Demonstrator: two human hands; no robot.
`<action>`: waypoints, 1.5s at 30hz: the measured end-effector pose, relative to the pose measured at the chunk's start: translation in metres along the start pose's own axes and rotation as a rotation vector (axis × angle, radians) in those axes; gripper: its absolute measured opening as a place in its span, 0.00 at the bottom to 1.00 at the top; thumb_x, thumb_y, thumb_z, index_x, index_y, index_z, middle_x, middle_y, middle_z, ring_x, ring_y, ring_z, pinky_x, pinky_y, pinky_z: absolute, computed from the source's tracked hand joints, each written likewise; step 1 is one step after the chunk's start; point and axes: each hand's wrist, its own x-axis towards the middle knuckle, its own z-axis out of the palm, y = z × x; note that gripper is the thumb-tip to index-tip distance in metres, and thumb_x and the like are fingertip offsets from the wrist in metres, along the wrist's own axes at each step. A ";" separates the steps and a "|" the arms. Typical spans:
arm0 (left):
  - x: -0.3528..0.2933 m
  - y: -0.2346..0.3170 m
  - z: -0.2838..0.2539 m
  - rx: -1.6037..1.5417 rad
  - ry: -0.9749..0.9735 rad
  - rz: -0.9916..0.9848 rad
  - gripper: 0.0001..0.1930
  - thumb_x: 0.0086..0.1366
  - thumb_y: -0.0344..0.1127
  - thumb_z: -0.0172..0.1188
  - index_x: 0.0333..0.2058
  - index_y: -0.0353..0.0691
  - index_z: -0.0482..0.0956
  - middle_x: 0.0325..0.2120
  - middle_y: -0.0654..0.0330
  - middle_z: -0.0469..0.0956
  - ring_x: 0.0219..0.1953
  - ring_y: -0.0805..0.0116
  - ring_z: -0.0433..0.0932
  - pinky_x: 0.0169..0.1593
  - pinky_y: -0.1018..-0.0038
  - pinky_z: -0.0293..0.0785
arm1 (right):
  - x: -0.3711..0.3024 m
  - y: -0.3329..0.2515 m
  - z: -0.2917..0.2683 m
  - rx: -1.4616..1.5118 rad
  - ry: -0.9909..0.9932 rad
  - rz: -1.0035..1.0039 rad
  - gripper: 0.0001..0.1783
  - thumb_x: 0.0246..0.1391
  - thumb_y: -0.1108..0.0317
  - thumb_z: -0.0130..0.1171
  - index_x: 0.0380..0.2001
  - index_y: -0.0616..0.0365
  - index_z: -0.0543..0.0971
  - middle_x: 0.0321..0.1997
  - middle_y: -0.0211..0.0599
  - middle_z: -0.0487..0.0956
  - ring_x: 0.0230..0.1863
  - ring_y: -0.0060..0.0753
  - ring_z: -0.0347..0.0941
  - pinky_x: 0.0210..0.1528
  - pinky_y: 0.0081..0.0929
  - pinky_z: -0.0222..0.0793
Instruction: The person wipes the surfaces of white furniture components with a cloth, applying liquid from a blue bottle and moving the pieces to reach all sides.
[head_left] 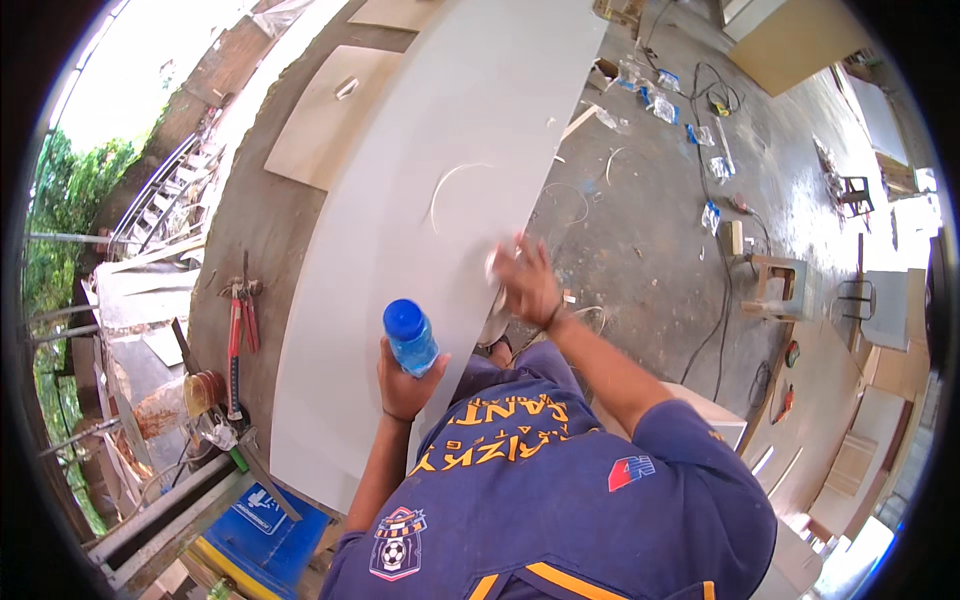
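Note:
My left hand [400,388] is wrapped round a blue bottle [415,350] with a darker blue cap, held upright over the pale panel [360,270]. At the panel's right edge is my right hand [532,288], slightly blurred. Its fingers press a small white wad [492,266] against the panel's surface; whether it is cloth or paper is unclear. A thin, curved pale strip [436,190] lies on the panel beyond both hands.
Red-handled tools [238,325] lie on the floor at left. Several small blue-and-clear packets [662,108] and dark cables [724,300] are scattered on the right. A wooden stool [778,285] stands there. Another board [335,115] lies beyond the panel's left edge.

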 end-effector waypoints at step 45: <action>0.112 0.050 0.054 0.258 -0.105 -0.092 0.30 0.47 0.43 0.71 0.45 0.35 0.70 0.35 0.49 0.78 0.40 0.51 0.78 0.42 0.61 0.73 | 0.036 0.016 -0.049 0.331 0.118 0.227 0.20 0.52 0.73 0.55 0.50 0.57 0.73 0.54 0.40 0.74 0.59 0.38 0.67 0.60 0.37 0.62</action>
